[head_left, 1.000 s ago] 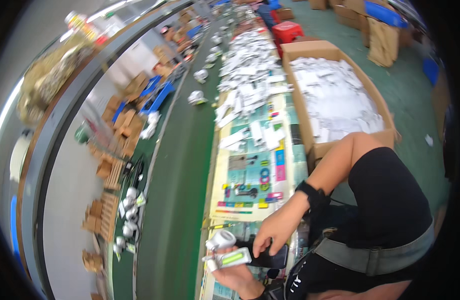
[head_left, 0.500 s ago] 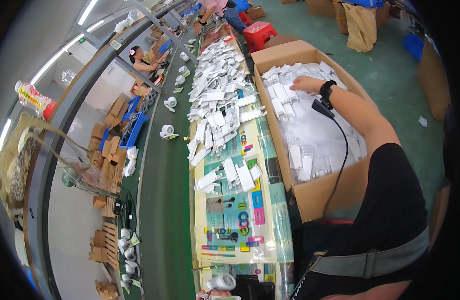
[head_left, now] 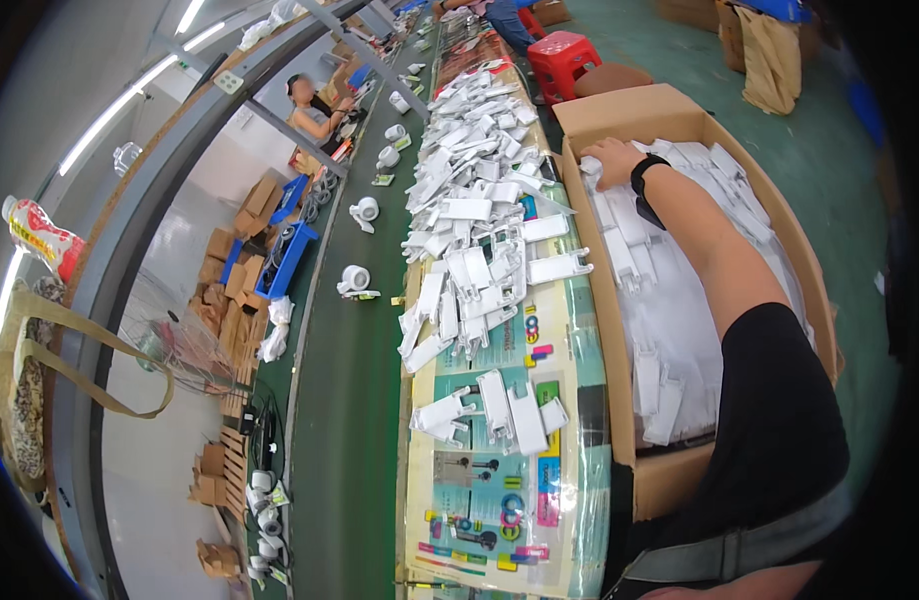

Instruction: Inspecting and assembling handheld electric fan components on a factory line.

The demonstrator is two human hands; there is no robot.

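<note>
My right hand (head_left: 615, 164), with a black band on its wrist, reaches into the far left corner of an open cardboard box (head_left: 629, 112). Its fingers curl down around a white plastic part (head_left: 590, 165), partly hidden by the hand. Rows of similar white parts (head_left: 625, 258) and cloudy clear plastic sheeting (head_left: 674, 300) fill the box. Left of the box, a long heap of white plastic parts (head_left: 466, 210) covers the table, and a few more white parts (head_left: 524, 418) lie nearer to me. My left hand is out of view.
Left of the table runs a green conveyor belt (head_left: 354, 440) carrying white round-headed devices (head_left: 355, 279) with tags. Beyond it are blue bins (head_left: 287, 262) and a seated person (head_left: 314, 115). A red stool (head_left: 562, 62) stands beyond the box. A cloth bag (head_left: 29, 390) hangs at left.
My right hand has moved from above the box's middle to its far left corner, and its fingers now curl round a part. My left hand and its white device have left the view as the view shifted.
</note>
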